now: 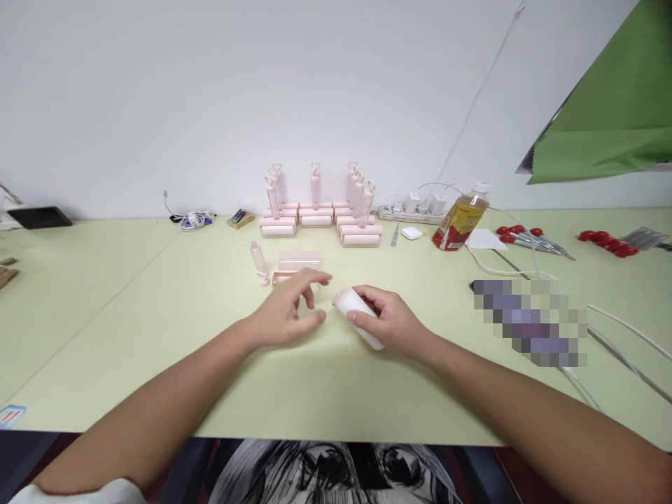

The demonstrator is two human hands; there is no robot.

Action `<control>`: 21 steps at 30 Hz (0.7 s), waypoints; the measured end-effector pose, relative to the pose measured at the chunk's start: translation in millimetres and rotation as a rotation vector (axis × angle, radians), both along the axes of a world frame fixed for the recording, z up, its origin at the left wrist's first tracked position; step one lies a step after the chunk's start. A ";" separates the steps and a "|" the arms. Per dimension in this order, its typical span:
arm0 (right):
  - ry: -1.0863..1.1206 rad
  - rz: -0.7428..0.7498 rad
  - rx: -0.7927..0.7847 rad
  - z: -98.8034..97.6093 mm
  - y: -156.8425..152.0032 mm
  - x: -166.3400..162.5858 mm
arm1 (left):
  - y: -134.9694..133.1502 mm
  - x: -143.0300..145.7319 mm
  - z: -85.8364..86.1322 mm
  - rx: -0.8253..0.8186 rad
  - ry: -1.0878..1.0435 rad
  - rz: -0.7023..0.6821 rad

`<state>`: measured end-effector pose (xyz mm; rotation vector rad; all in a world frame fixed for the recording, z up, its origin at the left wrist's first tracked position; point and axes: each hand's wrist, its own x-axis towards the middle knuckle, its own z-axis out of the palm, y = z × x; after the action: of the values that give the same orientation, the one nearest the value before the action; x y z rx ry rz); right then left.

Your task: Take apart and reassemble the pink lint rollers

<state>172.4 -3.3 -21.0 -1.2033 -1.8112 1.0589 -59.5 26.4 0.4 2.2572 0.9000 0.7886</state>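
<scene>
My right hand (389,320) is wrapped round a white roll (353,304), holding it just above the pale green table (131,329) with one round end facing left. My left hand (291,311) hovers beside it, fingers spread and holding nothing, reaching over a loose pink case (298,262) and a pink handle piece (259,262) that stands just behind it.
Several assembled pink lint rollers (315,213) stand in a row at the back. A bottle of amber liquid (460,220), a power strip (412,210), white cables (619,329) and red-handled tools (519,234) lie to the right. A coiled cable (193,220) sits at the back left.
</scene>
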 end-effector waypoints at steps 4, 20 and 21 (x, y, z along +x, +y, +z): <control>0.107 -0.071 -0.048 -2.9 2.5 2.4 | 15.6 -16.6 11.1 0.047 0.233 0.393; 0.309 -0.198 -0.148 -2.7 11.8 0.0 | 21.9 -13.7 -5.6 -0.157 0.780 0.423; 0.327 -0.213 -0.174 -3.2 13.2 0.4 | 21.8 -14.3 -5.9 -0.175 0.757 0.407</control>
<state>172.8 9.9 -24.1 -1.2123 -1.3338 1.2267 -73.8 48.2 -5.6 2.2472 1.7313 -0.0408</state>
